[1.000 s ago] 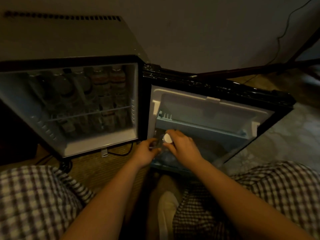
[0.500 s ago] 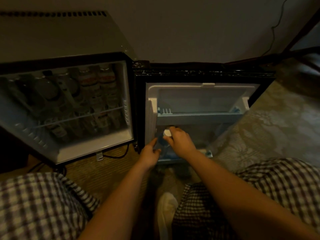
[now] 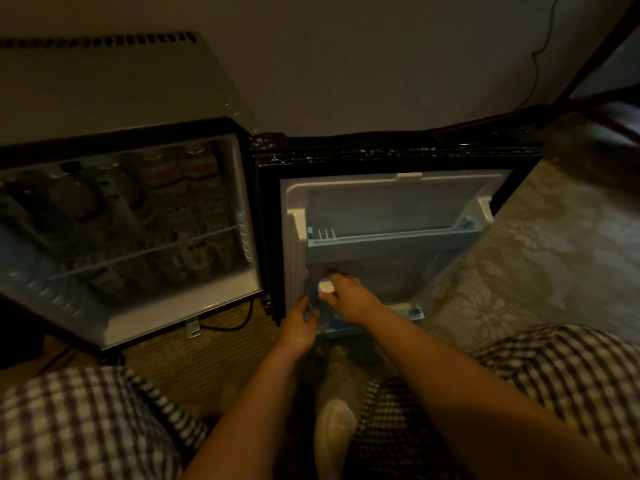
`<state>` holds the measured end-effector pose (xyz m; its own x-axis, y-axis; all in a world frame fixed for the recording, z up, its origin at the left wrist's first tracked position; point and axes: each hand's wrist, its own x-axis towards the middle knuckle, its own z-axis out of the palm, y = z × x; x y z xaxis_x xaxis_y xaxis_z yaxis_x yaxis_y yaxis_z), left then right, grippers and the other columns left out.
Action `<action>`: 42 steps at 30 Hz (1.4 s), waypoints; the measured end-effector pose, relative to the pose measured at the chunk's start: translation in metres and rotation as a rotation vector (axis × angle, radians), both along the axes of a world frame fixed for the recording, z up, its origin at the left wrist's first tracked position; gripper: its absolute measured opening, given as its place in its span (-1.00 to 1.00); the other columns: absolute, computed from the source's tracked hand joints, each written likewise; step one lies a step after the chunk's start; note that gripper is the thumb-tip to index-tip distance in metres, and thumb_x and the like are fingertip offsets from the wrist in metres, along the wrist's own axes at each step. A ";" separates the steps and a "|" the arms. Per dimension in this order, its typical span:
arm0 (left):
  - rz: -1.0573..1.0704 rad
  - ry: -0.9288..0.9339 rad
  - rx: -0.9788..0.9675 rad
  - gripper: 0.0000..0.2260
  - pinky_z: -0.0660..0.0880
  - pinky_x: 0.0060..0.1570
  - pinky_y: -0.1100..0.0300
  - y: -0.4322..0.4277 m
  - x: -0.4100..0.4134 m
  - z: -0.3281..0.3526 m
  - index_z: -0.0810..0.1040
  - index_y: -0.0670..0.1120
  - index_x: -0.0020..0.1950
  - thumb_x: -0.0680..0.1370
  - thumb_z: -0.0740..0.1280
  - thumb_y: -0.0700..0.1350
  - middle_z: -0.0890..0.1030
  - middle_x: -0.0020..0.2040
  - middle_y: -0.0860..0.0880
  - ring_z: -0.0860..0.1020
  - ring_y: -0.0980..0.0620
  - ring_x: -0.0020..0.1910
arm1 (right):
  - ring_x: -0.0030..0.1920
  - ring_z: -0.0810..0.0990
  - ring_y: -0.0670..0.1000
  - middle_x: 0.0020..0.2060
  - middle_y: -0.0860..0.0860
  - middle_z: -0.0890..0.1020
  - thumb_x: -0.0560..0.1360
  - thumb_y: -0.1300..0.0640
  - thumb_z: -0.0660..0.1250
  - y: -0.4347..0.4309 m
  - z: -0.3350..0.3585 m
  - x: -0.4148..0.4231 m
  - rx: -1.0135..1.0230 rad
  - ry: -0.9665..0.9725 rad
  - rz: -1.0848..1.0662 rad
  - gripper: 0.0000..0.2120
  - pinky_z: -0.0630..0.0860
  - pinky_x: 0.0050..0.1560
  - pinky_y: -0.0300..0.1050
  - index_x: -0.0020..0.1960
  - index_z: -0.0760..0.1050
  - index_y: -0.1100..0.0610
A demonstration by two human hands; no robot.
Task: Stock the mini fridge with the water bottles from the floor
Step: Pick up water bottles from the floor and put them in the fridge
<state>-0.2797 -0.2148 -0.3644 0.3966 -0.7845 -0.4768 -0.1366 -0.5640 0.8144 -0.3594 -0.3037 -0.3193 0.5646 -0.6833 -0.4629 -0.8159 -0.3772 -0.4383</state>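
White-capped bottle [image 3: 319, 307] sits low in the door's [image 3: 398, 206] bottom shelf [image 3: 414, 311] at the hinge end, right hand [image 3: 349, 301] pinching its neck, left hand [image 3: 298, 329] against its side, grip unclear, so ease it straight down until it seats upright.

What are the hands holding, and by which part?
The right hand grips a bottle by its capped top; the left hand seems to touch its side.
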 end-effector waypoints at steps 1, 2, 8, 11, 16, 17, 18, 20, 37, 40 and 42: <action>0.011 -0.025 0.002 -0.59 0.31 0.37 0.08 -0.001 0.002 0.003 0.23 -0.17 0.46 0.61 0.14 -0.20 0.36 0.43 -0.17 0.36 -0.12 0.39 | 0.29 0.43 0.24 0.31 0.27 0.42 0.57 0.04 0.20 -0.001 0.002 -0.002 -0.013 0.015 0.012 -0.47 0.42 0.26 0.05 0.46 0.16 0.21; 0.009 -0.061 0.002 -0.62 0.33 0.33 0.10 -0.002 0.003 0.007 0.27 -0.19 0.43 0.61 0.14 -0.19 0.40 0.39 -0.19 0.40 -0.13 0.36 | 0.26 0.46 0.24 0.28 0.27 0.46 0.56 0.02 0.21 -0.003 0.006 -0.004 -0.030 0.045 0.037 -0.48 0.44 0.23 0.07 0.43 0.21 0.22; -0.231 -0.202 -0.045 -0.76 0.37 0.01 0.19 -0.008 -0.003 0.052 0.52 -0.23 0.16 0.60 0.16 -0.16 0.54 0.01 -0.16 0.51 -0.04 0.06 | 0.14 0.59 0.17 0.20 0.19 0.56 0.55 0.05 0.23 -0.022 0.071 -0.031 -0.049 0.219 0.208 -0.63 0.49 0.21 0.06 0.29 0.45 0.21; -0.356 -0.223 -0.062 -0.78 0.33 -0.04 0.17 -0.016 -0.016 0.082 0.53 -0.20 0.02 0.61 0.15 -0.11 0.48 -0.07 -0.15 0.44 -0.01 -0.06 | -0.06 0.67 0.09 0.05 0.21 0.64 0.58 0.09 0.21 -0.025 0.105 -0.056 0.040 0.208 0.207 -0.70 0.56 0.05 -0.01 0.19 0.50 0.26; -0.529 -0.267 -0.182 -0.71 0.35 -0.01 0.11 -0.026 -0.054 0.146 0.51 -0.25 0.17 0.61 0.14 -0.09 0.51 -0.02 -0.16 0.45 -0.03 -0.04 | -0.26 0.59 -0.08 -0.20 0.02 0.59 0.58 0.10 0.21 -0.024 0.159 -0.106 -0.055 0.139 0.189 -0.73 0.51 -0.12 -0.16 0.16 0.52 0.24; -0.558 -0.284 -0.203 -0.71 0.35 -0.01 0.11 -0.027 -0.065 0.160 0.50 -0.23 0.17 0.61 0.14 -0.08 0.51 -0.01 -0.15 0.46 -0.04 -0.02 | -0.28 0.57 -0.11 -0.24 -0.04 0.56 0.58 0.10 0.21 -0.025 0.169 -0.120 -0.061 0.117 0.177 -0.73 0.50 -0.15 -0.19 0.17 0.52 0.23; -0.582 -0.295 -0.221 -0.71 0.35 -0.01 0.11 -0.029 -0.076 0.173 0.50 -0.22 0.18 0.61 0.14 -0.08 0.52 0.02 -0.16 0.47 -0.06 0.00 | -0.29 0.57 -0.14 -0.25 -0.07 0.55 0.58 0.11 0.21 -0.025 0.178 -0.134 -0.075 0.098 0.161 -0.74 0.50 -0.18 -0.23 0.17 0.52 0.22; -0.632 -0.303 -0.254 -0.72 0.38 0.01 0.10 -0.033 -0.100 0.197 0.50 -0.21 0.19 0.61 0.14 -0.07 0.54 0.12 -0.19 0.51 -0.11 0.09 | -0.28 0.58 -0.14 -0.24 -0.07 0.56 0.57 0.12 0.22 -0.025 0.191 -0.165 -0.108 0.045 0.110 -0.75 0.49 -0.24 -0.28 0.16 0.52 0.21; -1.067 -0.399 -0.300 -0.72 0.44 0.05 0.14 -0.045 -0.347 0.197 0.53 -0.21 0.18 0.58 0.21 -0.08 0.58 0.14 -0.19 0.54 -0.07 0.08 | -0.12 0.58 -0.01 -0.07 0.06 0.55 0.58 0.14 0.19 0.016 0.130 -0.436 0.046 -0.004 -0.403 -0.74 0.44 -0.26 -0.30 0.20 0.47 0.24; -1.109 -0.345 -0.217 -0.72 0.42 0.05 0.15 -0.031 -0.380 0.159 0.53 -0.19 0.19 0.58 0.21 -0.07 0.58 0.15 -0.17 0.53 -0.05 0.12 | -0.10 0.56 -0.02 -0.04 0.07 0.55 0.57 0.15 0.20 0.031 0.093 -0.473 0.078 0.014 -0.502 -0.76 0.49 -0.16 -0.25 0.18 0.48 0.23; -1.105 -0.310 -0.164 -0.72 0.40 0.03 0.19 -0.020 -0.395 0.133 0.54 -0.21 0.17 0.58 0.21 -0.08 0.59 0.13 -0.19 0.54 -0.09 0.11 | -0.06 0.57 0.01 0.04 0.15 0.58 0.57 0.16 0.22 0.043 0.066 -0.490 0.076 -0.002 -0.582 -0.75 0.51 -0.04 -0.17 0.19 0.48 0.24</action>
<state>-0.6749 -0.2349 -0.2310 -0.4618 -0.8194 -0.3396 -0.6957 0.0971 0.7117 -0.8499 -0.2605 -0.2533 0.1073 -0.8462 -0.5220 -0.8782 0.1655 -0.4488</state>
